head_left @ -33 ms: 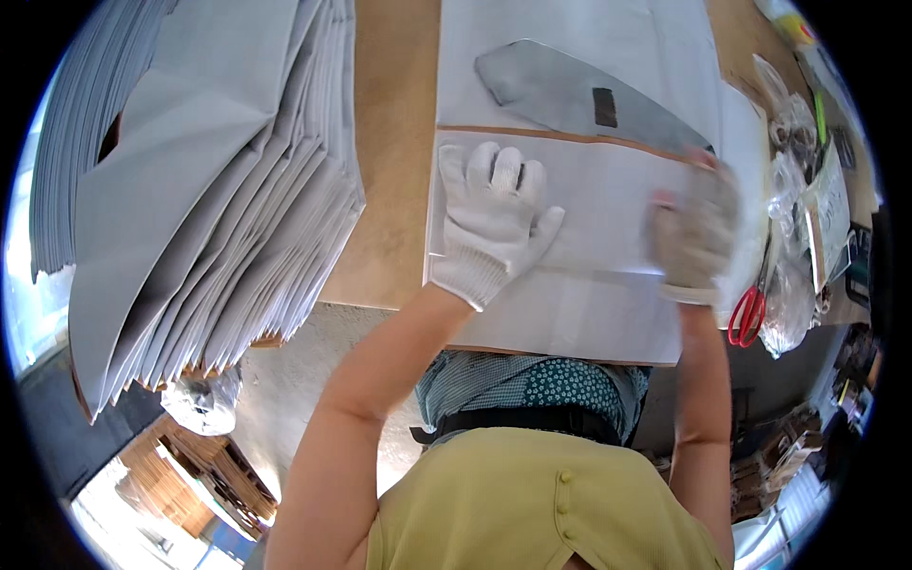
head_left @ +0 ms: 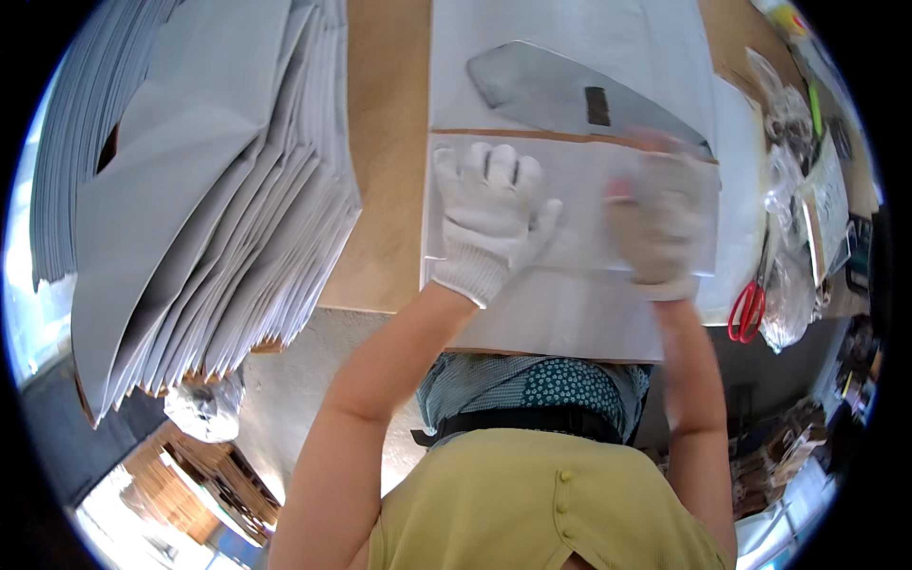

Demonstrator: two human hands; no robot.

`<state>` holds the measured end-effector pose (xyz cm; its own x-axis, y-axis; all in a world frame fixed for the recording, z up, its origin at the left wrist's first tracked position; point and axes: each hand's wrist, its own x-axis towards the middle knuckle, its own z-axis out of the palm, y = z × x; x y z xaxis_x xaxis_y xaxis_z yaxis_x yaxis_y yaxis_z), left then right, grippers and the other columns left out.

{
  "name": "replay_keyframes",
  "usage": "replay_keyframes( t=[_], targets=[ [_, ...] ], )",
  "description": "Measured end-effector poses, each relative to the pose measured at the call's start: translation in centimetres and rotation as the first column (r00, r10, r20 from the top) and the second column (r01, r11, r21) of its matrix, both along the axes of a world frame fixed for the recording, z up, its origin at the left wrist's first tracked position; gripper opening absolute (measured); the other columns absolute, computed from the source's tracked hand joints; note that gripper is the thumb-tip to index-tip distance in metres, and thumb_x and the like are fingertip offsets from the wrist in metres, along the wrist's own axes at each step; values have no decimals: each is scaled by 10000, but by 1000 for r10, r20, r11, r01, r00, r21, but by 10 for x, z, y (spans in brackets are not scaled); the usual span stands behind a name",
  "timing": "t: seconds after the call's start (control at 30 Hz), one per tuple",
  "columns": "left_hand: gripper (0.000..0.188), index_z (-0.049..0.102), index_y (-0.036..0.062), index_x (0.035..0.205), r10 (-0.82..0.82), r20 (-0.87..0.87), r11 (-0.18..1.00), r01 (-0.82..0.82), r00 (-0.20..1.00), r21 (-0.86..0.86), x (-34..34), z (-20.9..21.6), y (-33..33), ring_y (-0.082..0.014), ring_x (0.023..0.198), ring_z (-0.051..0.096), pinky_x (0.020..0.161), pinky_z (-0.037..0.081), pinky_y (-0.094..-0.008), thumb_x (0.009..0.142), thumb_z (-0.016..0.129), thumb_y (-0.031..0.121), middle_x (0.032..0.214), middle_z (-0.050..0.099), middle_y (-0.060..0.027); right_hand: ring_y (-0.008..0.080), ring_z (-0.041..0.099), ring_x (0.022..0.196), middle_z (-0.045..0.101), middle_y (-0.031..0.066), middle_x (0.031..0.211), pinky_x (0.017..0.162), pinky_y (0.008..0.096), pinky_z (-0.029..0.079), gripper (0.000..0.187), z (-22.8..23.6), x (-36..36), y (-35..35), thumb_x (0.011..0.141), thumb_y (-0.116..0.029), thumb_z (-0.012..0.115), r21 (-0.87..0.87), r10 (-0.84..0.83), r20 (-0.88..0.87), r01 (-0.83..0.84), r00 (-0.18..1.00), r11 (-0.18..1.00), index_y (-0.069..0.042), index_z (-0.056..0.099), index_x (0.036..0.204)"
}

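Note:
A large white paper sheet [head_left: 570, 43] with a brown edge lies on the table in front of me, its near part folded into a flat panel [head_left: 579, 204]. My left hand [head_left: 489, 204], in a white knit glove, lies flat on the panel's left side, fingers apart and holding nothing. Over the right side of that panel, my right hand [head_left: 660, 218] is smeared by motion; its glove looks greyer and bare fingertips show. What its fingers do is unclear. Just beyond the fold rests a flat grey pointed plate [head_left: 546, 81] with a dark rectangle on it.
Tall stacks of folded white paper [head_left: 209, 190] fill the left. Red-handled scissors [head_left: 748, 311] lie at the right edge, beside clear plastic bags [head_left: 787, 294]. A bare strip of brown tabletop [head_left: 385, 171] runs between stack and sheet. My body stands against the near edge.
My right hand has swept left across the folded panel. My left hand stays flat in its place on the paper, and the whole view has shifted slightly.

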<state>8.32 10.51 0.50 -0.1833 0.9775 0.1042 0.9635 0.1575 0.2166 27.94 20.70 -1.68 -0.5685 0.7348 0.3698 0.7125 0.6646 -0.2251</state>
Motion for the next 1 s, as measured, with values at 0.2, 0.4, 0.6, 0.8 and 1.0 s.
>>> replay_keyframes(
  t=[0.2, 0.4, 0.6, 0.8, 1.0],
  targets=[
    [405, 646, 93, 1115, 18, -50, 988, -10, 999, 154, -12, -15, 0, -334, 1181, 561, 1027, 414, -519, 858, 749, 389, 1164, 627, -105, 417, 549, 1327, 607, 197, 1382, 1106, 509, 454, 526, -5, -55, -30, 826, -141, 686, -158, 187, -323, -247, 928, 956, -33, 623, 1337],
    [495, 652, 46, 1169, -50, 58, 971, 35, 997, 235, -5, -15, -1, -397, 1172, 551, 1042, 428, -538, 825, 804, 368, 1213, 600, -175, 381, 539, 1350, 596, 145, 1424, 1127, 483, 441, 552, -10, 67, 31, 838, -166, 725, 35, -13, -46, 14, 999, 999, -80, 614, 1371],
    [698, 603, 53, 1313, -494, 50, 813, 441, 868, 380, -5, -15, -17, -418, 1244, 527, 1077, 435, -556, 760, 865, 389, 1332, 559, -180, 385, 519, 1360, 587, 142, 1409, 1121, 496, 441, 505, 2, 104, 42, 825, -183, 738, 138, 44, -94, -31, 995, 990, -95, 636, 1311],
    [743, 530, 49, 1481, -347, 45, 857, 297, 937, 422, 11, 9, 9, -431, 1395, 471, 1164, 391, -546, 862, 807, 354, 1439, 554, -214, 384, 519, 1343, 594, 140, 1332, 1093, 486, 456, 412, 19, 82, 34, 801, -189, 744, 245, 62, -206, -9, 977, 969, -111, 653, 1196],
    [611, 580, 70, 1434, -189, 169, 960, 146, 967, 240, 13, 64, 25, -372, 1187, 573, 1078, 415, -502, 875, 772, 224, 1248, 657, -138, 321, 635, 1123, 674, 71, 1085, 988, 474, 484, 247, 77, 71, 19, 760, -157, 791, 163, 1, -301, 50, 954, 985, -166, 712, 993]
  ],
)
